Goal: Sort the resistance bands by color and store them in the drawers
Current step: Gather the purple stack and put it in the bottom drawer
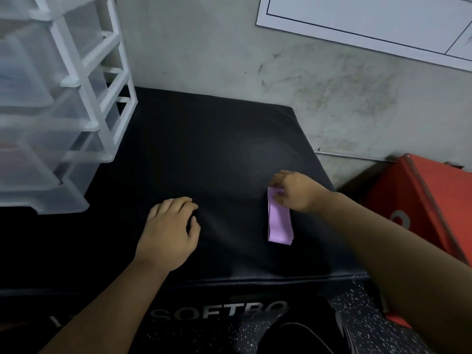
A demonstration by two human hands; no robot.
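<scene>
Grey scuffed wall behind. Padded black box fills the middle of the view, with partly legible white lettering on its near face. White drawer unit with translucent drawers stands on the box's left side, against the wall. Red box sits lower, to the right of the black box. White printed sheet on the wall, upper right.

Left hand: palm down on the box top, fingers loosely bent, nothing in it.

Right hand: fingers and thumb pinch the far end of the lilac band.

The band is flat and folded. Its length runs from the right hand's fingers toward the near edge of the box top, well apart from the left hand and far from the drawers.
</scene>
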